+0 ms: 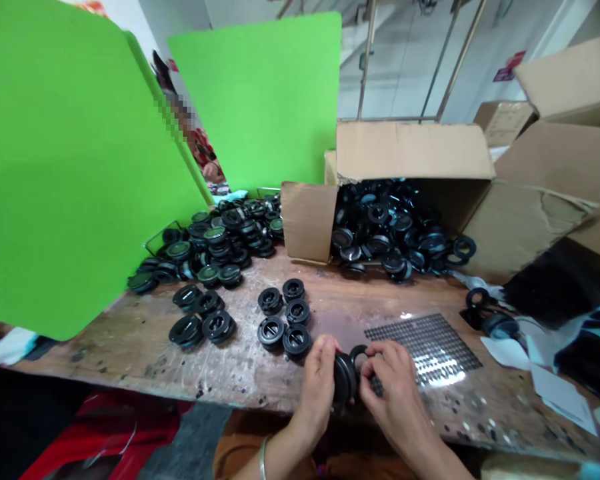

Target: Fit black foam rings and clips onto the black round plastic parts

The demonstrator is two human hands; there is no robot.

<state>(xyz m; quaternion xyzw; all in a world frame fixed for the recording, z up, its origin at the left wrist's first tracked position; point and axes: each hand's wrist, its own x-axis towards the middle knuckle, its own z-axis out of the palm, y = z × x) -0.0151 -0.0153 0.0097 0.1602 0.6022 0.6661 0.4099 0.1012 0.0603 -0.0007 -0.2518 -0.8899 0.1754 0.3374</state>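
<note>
My left hand (316, 385) is closed around the edge of a thick black round part (343, 380), tilted on its side at the table's front edge. It resembles a headphone ear cup. My right hand (394, 383) has its fingers bent and pinched at a thin black ring (354, 353) against the part's right side. Its fingertips partly hide where the two meet. Just left of my hands stand several similar black round parts (297, 340) in a cluster. Beside my right hand lies a clear sheet with rows of small dark dots (440, 343).
Several more round parts (209, 303) lie left, before a large heap (230, 233). An open cardboard box (307, 223) spills black parts (380, 230). Green partitions (265, 100) border the left and back; part of a person shows between them. White papers (563, 393) lie right.
</note>
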